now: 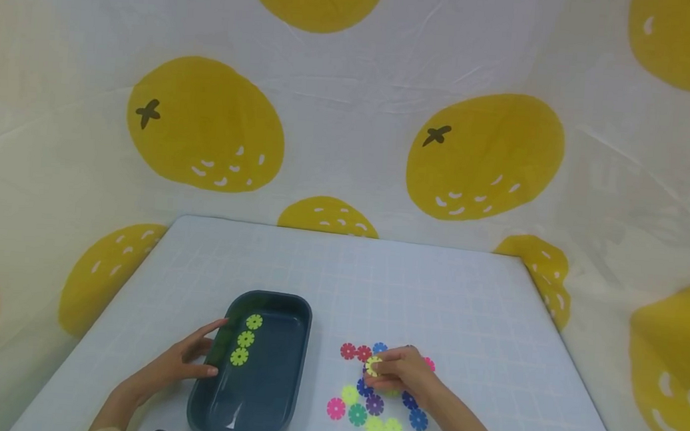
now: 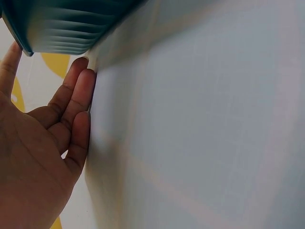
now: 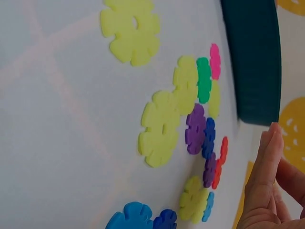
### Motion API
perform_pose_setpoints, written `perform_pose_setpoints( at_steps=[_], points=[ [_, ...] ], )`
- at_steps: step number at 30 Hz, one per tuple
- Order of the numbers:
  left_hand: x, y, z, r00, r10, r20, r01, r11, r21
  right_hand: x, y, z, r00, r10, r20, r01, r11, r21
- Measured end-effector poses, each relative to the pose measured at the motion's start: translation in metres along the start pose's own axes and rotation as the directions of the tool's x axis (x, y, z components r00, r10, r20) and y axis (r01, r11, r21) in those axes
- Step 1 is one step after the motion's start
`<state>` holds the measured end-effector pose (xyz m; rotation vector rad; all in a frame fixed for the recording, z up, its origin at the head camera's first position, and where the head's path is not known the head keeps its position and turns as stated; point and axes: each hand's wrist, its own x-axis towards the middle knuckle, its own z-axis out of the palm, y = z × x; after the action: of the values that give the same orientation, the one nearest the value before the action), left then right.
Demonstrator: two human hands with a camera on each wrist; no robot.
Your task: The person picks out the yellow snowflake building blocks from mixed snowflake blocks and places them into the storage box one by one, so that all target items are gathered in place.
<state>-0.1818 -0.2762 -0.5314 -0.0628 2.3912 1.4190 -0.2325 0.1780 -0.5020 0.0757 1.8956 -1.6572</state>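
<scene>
A dark teal tray (image 1: 270, 384) sits on the white desk (image 1: 436, 288), with 3 yellow-green snowflake discs (image 1: 242, 339) in a row inside it, near its left wall. The left hand (image 1: 185, 359) is at the tray's left rim, index finger and thumb touching it, the other fingers relaxed. To the tray's right, the right hand (image 1: 401, 370) pinches 1 pale yellow snowflake disc (image 1: 370, 361). Also right of the tray lie 2 red discs (image 1: 348, 346), a green disc (image 1: 354, 411), a purple disc (image 1: 371, 401) and several blue discs (image 1: 415, 417).
</scene>
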Motion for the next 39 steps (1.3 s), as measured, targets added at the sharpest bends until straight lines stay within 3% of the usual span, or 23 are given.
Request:
perform_pose_setpoints(
  at_steps=[18,29,39],
  points=[
    [0.001,-0.002,0.0,0.999,0.032,-0.004,-0.032,0.999,0.009,-0.001,-0.007,0.015,1.0,0.012,0.015,-0.013,1.0,0.01],
    [0.001,-0.001,0.0,1.0,0.022,-0.006,-0.022,1.0,0.009,0.0,-0.013,0.03,0.999,-0.004,0.033,0.004,1.0,0.005],
    [0.0,0.0,0.0,1.0,0.029,-0.012,-0.029,0.999,0.016,0.003,-0.016,0.039,0.996,-0.022,0.081,0.021,1.0,0.021]
  ],
)
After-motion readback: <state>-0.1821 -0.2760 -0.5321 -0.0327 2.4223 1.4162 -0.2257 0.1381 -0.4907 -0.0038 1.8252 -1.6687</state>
